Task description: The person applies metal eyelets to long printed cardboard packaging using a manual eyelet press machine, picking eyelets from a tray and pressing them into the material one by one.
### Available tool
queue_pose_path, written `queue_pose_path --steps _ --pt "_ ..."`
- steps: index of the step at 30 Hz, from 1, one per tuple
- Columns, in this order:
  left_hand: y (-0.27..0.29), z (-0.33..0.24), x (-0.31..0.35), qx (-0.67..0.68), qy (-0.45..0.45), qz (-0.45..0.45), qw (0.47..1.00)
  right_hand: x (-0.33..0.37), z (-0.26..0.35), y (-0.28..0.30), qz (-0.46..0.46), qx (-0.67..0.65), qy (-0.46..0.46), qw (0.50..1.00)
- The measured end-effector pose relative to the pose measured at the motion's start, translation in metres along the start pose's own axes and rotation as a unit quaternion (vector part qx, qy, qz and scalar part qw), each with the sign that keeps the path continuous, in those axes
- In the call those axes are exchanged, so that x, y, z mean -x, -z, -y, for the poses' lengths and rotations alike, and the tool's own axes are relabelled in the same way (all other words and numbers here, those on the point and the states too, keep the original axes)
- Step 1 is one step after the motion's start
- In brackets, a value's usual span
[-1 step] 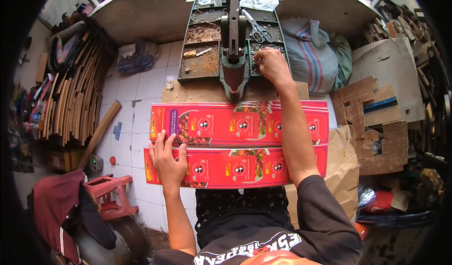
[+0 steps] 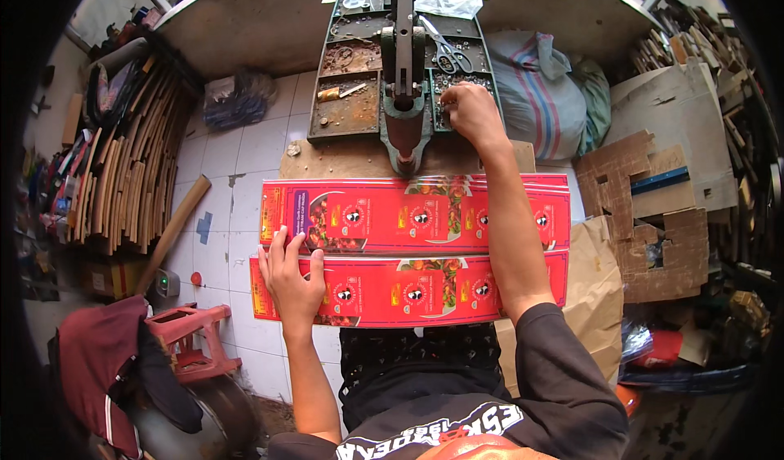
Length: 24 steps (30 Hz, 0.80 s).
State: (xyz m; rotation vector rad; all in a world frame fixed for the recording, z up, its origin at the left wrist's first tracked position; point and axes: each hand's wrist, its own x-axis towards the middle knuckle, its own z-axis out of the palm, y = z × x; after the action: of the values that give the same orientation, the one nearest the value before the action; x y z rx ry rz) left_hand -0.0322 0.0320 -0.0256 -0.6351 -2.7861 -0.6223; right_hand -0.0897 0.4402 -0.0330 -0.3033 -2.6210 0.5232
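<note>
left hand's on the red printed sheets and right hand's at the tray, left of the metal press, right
Wrong side: the head view shows the right hand at the tray, right of the metal press. The left hand is on the red printed sheets.

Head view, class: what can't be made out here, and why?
All in the head view:
Whether the right hand holds anything: hidden by the hand itself.
Part of the upper red sheets: covered by the right forearm.
Small bits in the tray: too small to identify.
</note>
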Motion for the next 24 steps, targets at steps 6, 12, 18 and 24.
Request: queue_pose_path --steps 6,12,18,24 --pt "0.000 0.000 0.001 0.000 0.004 0.004 1.000 0.000 -0.006 0.005 -0.043 -0.049 -0.032 0.997" --pt "0.000 -0.001 0.001 0.000 0.001 0.002 1.000 -0.001 -0.012 0.009 -0.071 -0.127 -0.055 0.988" --pt "-0.001 0.001 0.002 -0.003 0.000 0.002 1.000 -0.001 -0.013 0.014 -0.086 -0.147 -0.054 0.984" --pt "0.000 0.000 0.003 -0.004 0.003 0.005 1.000 -0.001 -0.013 0.018 -0.083 -0.189 -0.081 0.975"
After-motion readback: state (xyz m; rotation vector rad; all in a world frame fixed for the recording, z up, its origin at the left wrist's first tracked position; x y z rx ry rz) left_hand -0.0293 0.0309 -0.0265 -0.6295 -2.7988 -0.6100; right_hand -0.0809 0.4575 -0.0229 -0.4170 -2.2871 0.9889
